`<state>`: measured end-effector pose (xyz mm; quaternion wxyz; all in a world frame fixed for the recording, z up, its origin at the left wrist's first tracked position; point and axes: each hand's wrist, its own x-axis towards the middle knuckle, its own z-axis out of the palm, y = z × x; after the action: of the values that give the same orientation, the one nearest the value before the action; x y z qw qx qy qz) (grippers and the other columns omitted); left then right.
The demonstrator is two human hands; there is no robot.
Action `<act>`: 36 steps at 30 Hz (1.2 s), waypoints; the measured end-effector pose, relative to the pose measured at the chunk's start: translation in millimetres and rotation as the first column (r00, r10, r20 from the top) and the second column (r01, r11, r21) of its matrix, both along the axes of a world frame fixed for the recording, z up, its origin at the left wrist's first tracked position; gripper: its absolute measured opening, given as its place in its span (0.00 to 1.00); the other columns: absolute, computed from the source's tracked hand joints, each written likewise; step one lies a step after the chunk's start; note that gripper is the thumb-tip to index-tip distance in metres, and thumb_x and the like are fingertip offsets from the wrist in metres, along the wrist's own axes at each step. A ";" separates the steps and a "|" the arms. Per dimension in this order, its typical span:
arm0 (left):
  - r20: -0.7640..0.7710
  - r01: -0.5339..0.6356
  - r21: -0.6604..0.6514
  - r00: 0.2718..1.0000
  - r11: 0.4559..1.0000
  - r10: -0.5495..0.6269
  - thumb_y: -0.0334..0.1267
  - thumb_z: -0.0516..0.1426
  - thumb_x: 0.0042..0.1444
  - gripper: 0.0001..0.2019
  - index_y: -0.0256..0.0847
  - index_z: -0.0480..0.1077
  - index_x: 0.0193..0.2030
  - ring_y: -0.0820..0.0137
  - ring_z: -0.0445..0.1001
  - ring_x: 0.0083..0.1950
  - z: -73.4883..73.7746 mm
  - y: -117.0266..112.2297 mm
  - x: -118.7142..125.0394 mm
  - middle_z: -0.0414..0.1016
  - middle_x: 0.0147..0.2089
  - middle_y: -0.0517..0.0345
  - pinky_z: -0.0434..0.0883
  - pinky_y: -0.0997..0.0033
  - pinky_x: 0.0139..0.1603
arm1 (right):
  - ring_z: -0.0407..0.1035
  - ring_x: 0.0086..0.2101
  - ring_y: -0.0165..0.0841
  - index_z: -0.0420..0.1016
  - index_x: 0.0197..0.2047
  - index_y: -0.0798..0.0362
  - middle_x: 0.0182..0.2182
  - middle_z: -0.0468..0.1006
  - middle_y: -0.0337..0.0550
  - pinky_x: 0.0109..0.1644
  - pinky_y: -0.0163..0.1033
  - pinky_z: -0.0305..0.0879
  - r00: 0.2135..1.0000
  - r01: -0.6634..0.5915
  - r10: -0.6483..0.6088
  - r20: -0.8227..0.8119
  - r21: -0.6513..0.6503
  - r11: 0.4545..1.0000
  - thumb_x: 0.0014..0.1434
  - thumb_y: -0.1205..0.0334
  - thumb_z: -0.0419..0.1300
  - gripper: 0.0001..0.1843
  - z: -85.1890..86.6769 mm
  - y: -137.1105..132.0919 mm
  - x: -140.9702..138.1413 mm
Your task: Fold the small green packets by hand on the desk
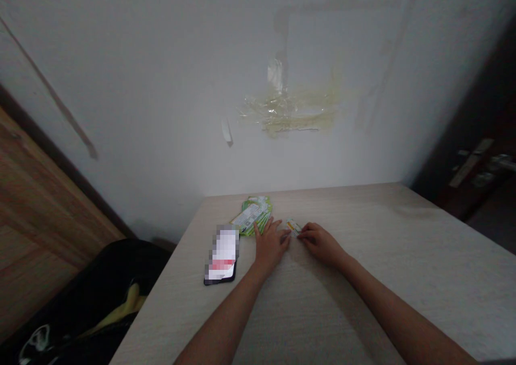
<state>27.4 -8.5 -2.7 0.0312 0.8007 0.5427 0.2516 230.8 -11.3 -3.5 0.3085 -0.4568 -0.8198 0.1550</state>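
My left hand [271, 245] is palm down on the table, its outer fingers spread beside a fanned pile of green-and-white printed packets [250, 217]. Its thumb and forefinger close together at the lower left edge of a small white, green and yellow printed packet [294, 226]. From the other side, my right hand [321, 241] pinches the small packet's right edge, with the remaining fingers curled in. Left of my left hand lies a phone [224, 252] with a dark case, its bright screen blurred out.
The pale wood-grain table [363, 209] meets a grey wall [169, 85] bearing old tape [298, 109]. At the left stand a wooden panel [28, 204] and a black bag or cloth [92, 284] with something yellow. A dark door with a metal handle [502, 163] is at the right.
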 end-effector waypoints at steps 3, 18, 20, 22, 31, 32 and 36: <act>-0.006 -0.013 0.002 1.000 1.000 0.013 0.47 0.53 0.62 0.11 0.59 0.74 0.48 0.58 0.54 0.69 0.0 -0.2 0.6 0.67 0.62 0.60 0.26 0.31 0.66 | 0.70 0.42 0.36 0.81 0.39 0.50 0.40 0.77 0.46 0.50 0.42 0.67 0.999 -0.038 0.038 -0.016 -0.028 0.999 0.57 0.70 0.55 0.13 5.9 -3.0 1.4; 0.009 -0.054 -0.032 0.999 0.998 0.054 0.43 0.57 0.58 0.11 0.59 0.74 0.48 0.55 0.53 0.69 2.1 -0.8 1.1 0.67 0.62 0.57 0.28 0.30 0.65 | 0.63 0.57 0.37 0.70 0.58 0.50 0.56 0.72 0.47 0.64 0.49 0.57 0.996 -0.069 0.067 0.051 0.035 0.997 0.58 0.73 0.51 0.25 -4.7 5.0 4.1; 0.020 -0.058 -0.021 0.998 0.998 0.058 0.42 0.58 0.58 0.12 0.58 0.74 0.48 0.55 0.53 0.69 1.7 -0.6 1.1 0.66 0.62 0.56 0.28 0.30 0.65 | 0.64 0.55 0.37 0.71 0.57 0.51 0.55 0.73 0.48 0.63 0.48 0.58 0.996 -0.057 0.054 0.071 0.042 0.997 0.59 0.72 0.51 0.24 -3.0 3.3 1.8; 0.029 -0.055 -0.022 0.998 0.998 0.056 0.42 0.58 0.58 0.11 0.57 0.75 0.47 0.55 0.53 0.69 1.7 -0.6 1.1 0.66 0.62 0.56 0.29 0.31 0.66 | 0.65 0.54 0.37 0.73 0.55 0.52 0.53 0.73 0.50 0.62 0.47 0.60 0.995 -0.044 0.038 0.095 0.061 0.997 0.58 0.73 0.51 0.23 -0.4 1.3 -0.6; -0.005 -0.022 -0.034 1.000 0.999 0.022 0.53 0.58 0.56 0.17 0.59 0.73 0.52 0.51 0.51 0.69 1.5 -2.6 2.9 0.65 0.63 0.56 0.25 0.30 0.65 | 0.66 0.50 0.37 0.74 0.52 0.53 0.49 0.71 0.51 0.58 0.44 0.63 0.991 -0.001 -0.009 0.130 0.073 0.997 0.56 0.75 0.52 0.23 6.2 -7.1 -5.5; -0.012 -0.021 -0.034 1.000 0.999 0.021 0.54 0.59 0.55 0.18 0.60 0.72 0.52 0.51 0.50 0.69 1.4 -2.7 3.0 0.64 0.64 0.56 0.26 0.30 0.65 | 0.65 0.52 0.37 0.73 0.53 0.53 0.51 0.71 0.51 0.59 0.44 0.62 0.992 -0.008 -0.002 0.123 0.079 0.997 0.55 0.76 0.52 0.24 5.7 -7.0 -5.1; -0.014 -0.017 -0.025 1.000 1.000 0.016 0.51 0.60 0.54 0.18 0.60 0.72 0.52 0.52 0.51 0.69 1.5 -2.8 2.2 0.64 0.64 0.56 0.25 0.30 0.64 | 0.64 0.54 0.37 0.74 0.53 0.54 0.52 0.73 0.49 0.62 0.45 0.60 0.993 -0.052 0.044 0.111 0.072 0.996 0.56 0.76 0.51 0.23 3.8 -4.8 -3.2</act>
<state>29.6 -11.3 -1.2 0.0354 0.7974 0.5527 0.2395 227.6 -16.1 0.3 0.2764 -0.4330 -0.8514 0.1062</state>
